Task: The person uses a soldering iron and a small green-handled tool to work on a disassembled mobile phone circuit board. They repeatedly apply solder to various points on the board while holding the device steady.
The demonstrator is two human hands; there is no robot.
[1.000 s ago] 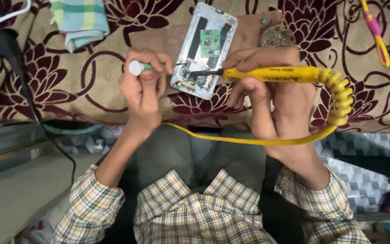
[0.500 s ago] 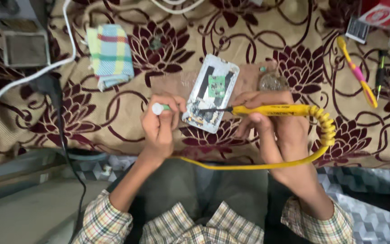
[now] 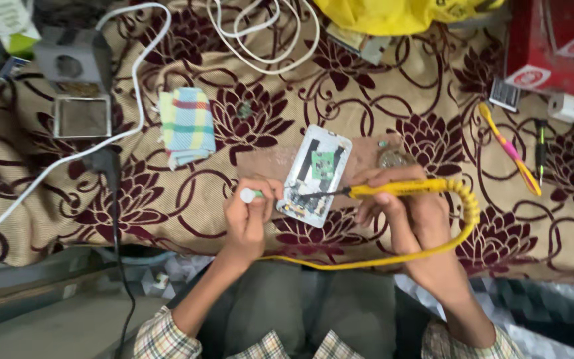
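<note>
An opened white phone [image 3: 316, 174] with a green circuit board lies on a floral cloth [image 3: 380, 100]. My right hand [image 3: 414, 219] grips a yellow soldering iron [image 3: 400, 191]; its dark tip reaches left onto the phone's lower part. A yellow coiled cord [image 3: 463, 219] loops from the iron under my wrist. My left hand [image 3: 250, 213] sits just left of the phone and holds a small white-tipped tool [image 3: 250, 195] between thumb and fingers, its far end pointing at the phone's lower edge.
A folded checked cloth [image 3: 187, 125] lies left of the phone. A grey box-shaped device [image 3: 78, 83] and white cables [image 3: 260, 40] sit at the back left. At the right lie pink-yellow tweezers [image 3: 509, 149], a small screwdriver [image 3: 541, 154] and red boxes [image 3: 559, 46].
The view has pulled back and tilted up, showing more of the cloth's far side. Both hands keep their hold beside the phone, iron tip still on its lower part.
</note>
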